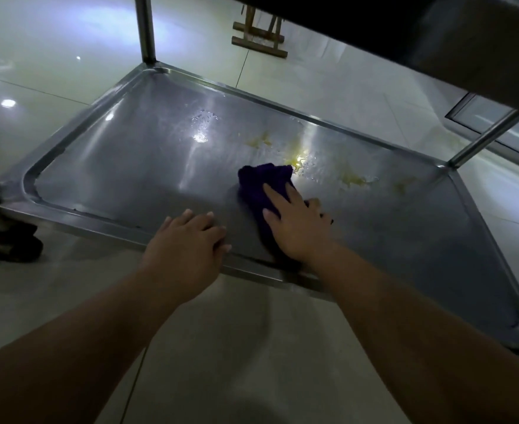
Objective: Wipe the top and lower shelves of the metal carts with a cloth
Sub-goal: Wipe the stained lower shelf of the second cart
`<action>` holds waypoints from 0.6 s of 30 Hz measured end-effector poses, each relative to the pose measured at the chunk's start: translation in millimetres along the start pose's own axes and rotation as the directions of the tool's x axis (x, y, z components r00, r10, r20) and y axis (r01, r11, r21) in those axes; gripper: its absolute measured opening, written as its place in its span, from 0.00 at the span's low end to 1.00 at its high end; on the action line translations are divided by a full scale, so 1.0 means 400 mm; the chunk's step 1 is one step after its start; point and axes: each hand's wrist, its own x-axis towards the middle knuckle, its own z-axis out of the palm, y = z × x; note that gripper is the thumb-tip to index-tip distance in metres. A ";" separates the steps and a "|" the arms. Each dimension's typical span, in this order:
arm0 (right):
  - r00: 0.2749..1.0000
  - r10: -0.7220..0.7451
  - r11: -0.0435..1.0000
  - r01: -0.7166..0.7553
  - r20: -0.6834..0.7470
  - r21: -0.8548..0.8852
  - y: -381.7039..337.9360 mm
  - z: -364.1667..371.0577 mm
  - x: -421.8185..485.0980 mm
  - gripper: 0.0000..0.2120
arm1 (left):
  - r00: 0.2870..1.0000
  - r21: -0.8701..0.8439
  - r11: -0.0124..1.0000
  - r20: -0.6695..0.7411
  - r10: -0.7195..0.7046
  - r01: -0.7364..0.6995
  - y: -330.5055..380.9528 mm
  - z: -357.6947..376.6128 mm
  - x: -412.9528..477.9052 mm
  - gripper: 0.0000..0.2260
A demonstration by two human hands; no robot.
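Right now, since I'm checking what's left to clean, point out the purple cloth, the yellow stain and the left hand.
purple cloth (258, 185): head view, far end beyond the fingers.
yellow stain (354, 179): head view, smear right of the cloth.
left hand (188, 240): head view, back of the hand.

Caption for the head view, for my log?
Right hand presses a purple cloth on the cart's lower shelf beside yellow smears; left hand rests on its near edge.

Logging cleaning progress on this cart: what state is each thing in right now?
Lower shelf: partly dirty, wet in spots.
Yellow smears: not yet wiped, just beyond the cloth.
Purple cloth: crumpled, pressed onto the shelf.
Right hand: fingers straight, pressing the cloth.
Left hand: resting on the shelf's near rim.
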 end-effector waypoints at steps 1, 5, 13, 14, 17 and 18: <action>0.999 -0.051 0.998 0.051 0.003 -0.021 0.031 -0.006 0.000 0.23 | 1.000 -0.003 1.000 -0.002 0.000 0.000 0.002 0.000 0.000 0.20; 0.988 0.145 0.989 -0.146 0.059 0.010 0.193 -0.040 0.021 0.24 | 1.000 -0.027 0.999 0.003 -0.023 0.023 0.011 -0.004 0.007 0.19; 0.938 0.347 0.932 -0.345 -0.004 0.111 0.021 -0.018 0.133 0.25 | 0.994 -0.054 0.994 -0.037 -0.099 0.097 0.023 0.014 0.006 0.18; 0.977 0.214 0.974 -0.213 -0.007 0.077 -0.003 -0.008 0.134 0.24 | 0.994 -0.069 0.993 -0.047 -0.103 0.100 0.021 0.014 0.001 0.18; 0.990 -0.141 0.990 0.141 -0.008 0.011 0.002 -0.001 0.112 0.23 | 0.994 -0.091 0.992 -0.049 -0.095 0.091 0.019 0.009 -0.013 0.19; 0.983 -0.184 0.983 0.184 -0.013 -0.008 0.031 -0.005 0.108 0.22 | 0.994 -0.095 0.991 -0.048 -0.094 0.089 0.021 0.008 -0.015 0.20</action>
